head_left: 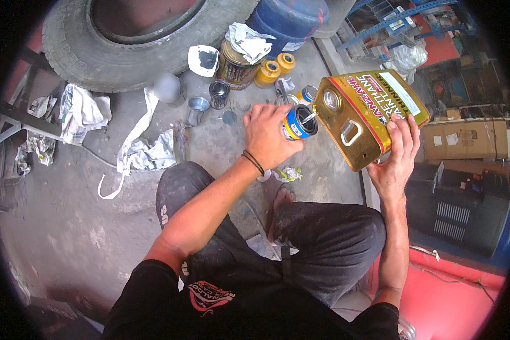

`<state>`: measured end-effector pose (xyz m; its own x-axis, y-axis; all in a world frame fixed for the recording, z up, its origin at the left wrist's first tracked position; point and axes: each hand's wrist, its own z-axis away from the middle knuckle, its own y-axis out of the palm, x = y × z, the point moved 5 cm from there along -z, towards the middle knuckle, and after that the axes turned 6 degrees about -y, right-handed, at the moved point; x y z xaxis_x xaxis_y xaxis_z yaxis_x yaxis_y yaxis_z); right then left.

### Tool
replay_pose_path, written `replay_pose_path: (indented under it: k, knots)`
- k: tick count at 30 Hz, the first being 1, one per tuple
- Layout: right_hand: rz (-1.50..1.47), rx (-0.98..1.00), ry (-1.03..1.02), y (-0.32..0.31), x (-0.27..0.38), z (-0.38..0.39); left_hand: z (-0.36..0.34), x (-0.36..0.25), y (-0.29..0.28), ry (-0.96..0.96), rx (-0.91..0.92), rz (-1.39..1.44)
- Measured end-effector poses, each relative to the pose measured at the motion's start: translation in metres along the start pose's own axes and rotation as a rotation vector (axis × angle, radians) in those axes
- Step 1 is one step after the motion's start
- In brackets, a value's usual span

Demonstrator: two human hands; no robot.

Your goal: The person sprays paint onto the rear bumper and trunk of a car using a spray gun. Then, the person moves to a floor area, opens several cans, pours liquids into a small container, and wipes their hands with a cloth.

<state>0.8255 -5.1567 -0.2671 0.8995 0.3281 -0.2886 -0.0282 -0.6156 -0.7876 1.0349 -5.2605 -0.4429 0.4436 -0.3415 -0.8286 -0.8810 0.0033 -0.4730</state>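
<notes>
My left hand [271, 136] is closed round a small blue and yellow can [293, 129], its open top showing a dark inside. In my right hand [395, 156] is a large rectangular gold thinner tin [345, 133], tilted over toward the can and gripped at its lower right side. A clear stream of liquid runs from the tin's spout, close to the can's mouth, into the can. The tin's metal carry handle [351, 133] lies free. Just behind the small can stands another small open can [307, 94], partly hidden by the tin.
On the floor ahead are a paint-stained large can [235, 65] with a rag on it, yellow bottles [268, 72], a dark cup [219, 93] and a grey cup [198, 109]. A big tyre [124, 65] and blue drum [292, 25] stand behind. Rags [150, 152] lie left.
</notes>
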Motion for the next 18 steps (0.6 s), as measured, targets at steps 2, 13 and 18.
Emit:
replay_pose_path:
  k: [2,13,18]
  knots:
    - [0.014,0.014,-0.001,-0.001,-0.001,0.003,0.000,0.001,0.002,-0.003,0.006,0.000]
    - [0.071,-0.004,-0.073,-0.005,0.001,0.008,0.003,0.003,0.010,-0.014,0.059,-0.029]
    - [0.124,-0.004,-0.077,-0.010,0.004,0.010,0.004,0.007,0.012,-0.025,0.055,-0.015]
